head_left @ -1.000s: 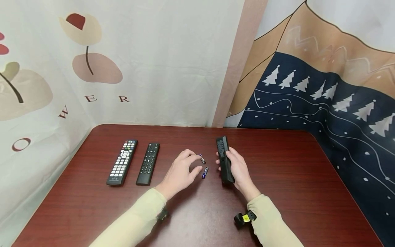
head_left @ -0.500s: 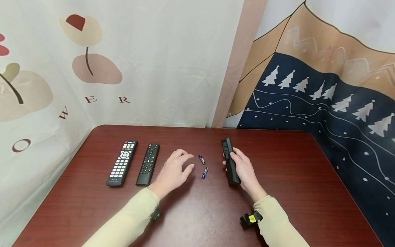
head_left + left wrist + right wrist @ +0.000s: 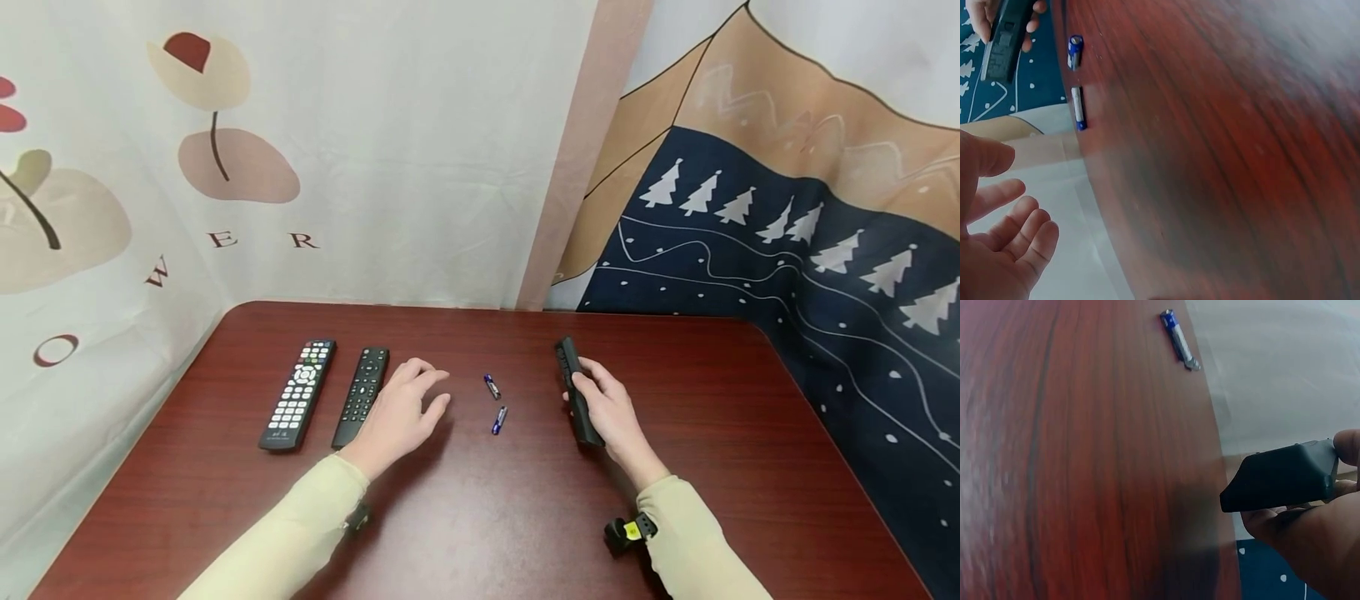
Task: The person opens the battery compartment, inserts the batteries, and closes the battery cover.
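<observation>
My right hand (image 3: 609,408) grips a black remote control (image 3: 577,393) above the right half of the table, thumb on its near side. Its back and one end show in the wrist views. My left hand (image 3: 397,417) holds nothing; thumb and fingers are apart and loosely bent, overlapping the edge of a slim black remote (image 3: 362,392) in the head view. Between the hands lie two small blue-and-silver batteries, an upper battery (image 3: 492,386) and a lower battery (image 3: 499,420). The left wrist view also shows both, one battery (image 3: 1075,52) beyond the other (image 3: 1079,108).
A larger black remote with white buttons (image 3: 298,396) lies at the left of the reddish-brown table (image 3: 480,517). Behind the table hang a pale curtain (image 3: 420,167) and a navy and tan tree-print cloth (image 3: 750,242). Each wrist wears a small camera.
My left hand has drawn back leftward from the batteries toward the slim remote. My right hand has moved right with the held remote, which has tilted further. The batteries stay on the table.
</observation>
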Available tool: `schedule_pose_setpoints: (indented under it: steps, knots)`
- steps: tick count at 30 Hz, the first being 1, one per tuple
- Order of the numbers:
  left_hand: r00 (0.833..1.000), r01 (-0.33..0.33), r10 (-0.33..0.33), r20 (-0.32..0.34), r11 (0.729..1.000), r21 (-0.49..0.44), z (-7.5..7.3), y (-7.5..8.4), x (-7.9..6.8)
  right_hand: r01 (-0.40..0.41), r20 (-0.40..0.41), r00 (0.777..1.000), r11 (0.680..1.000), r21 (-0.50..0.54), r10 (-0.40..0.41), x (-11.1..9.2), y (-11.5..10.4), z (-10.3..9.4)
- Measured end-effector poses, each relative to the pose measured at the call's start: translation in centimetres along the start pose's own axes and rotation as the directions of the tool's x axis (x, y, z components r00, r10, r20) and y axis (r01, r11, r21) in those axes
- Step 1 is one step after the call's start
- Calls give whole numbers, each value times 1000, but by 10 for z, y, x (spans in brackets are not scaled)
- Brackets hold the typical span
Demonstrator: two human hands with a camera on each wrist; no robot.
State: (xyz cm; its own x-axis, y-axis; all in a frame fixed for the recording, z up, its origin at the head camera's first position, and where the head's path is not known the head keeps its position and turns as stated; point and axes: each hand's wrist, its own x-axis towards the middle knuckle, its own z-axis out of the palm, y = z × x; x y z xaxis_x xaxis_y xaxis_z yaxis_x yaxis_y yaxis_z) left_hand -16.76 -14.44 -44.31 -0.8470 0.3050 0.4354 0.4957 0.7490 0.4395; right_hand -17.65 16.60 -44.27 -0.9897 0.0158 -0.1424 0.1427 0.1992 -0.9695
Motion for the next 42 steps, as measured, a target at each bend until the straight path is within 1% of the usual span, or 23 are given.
schedule_pose_setpoints:
  steps: [5,9,14,22,29,36,42]
  knots:
    - [1000,19,-19,12,999,34,-5,-8,-2,34,-10,999,998,-57,-35,2,4,-7]
    - [999,34,-35,22,998,48,-10,-15,-3,63,-19,998,991,-121,-66,3,8,-12]
    - [999,39,-40,20,997,62,-15,-22,-4,95,-21,995,976,-198,-101,3,9,-18]
    - [996,81,-84,39,993,91,-22,-31,-6,138,-51,986,948,-286,-158,3,9,-22]
    - [994,99,-103,40,991,94,-28,-40,-10,134,-75,982,924,-359,-172,4,9,-26]
    - [989,141,-145,36,984,106,-37,-48,-14,137,-91,976,887,-442,-196,6,12,-32]
    - [988,146,-152,30,978,151,-45,-57,-17,134,-91,975,862,-489,-204,4,13,-38]
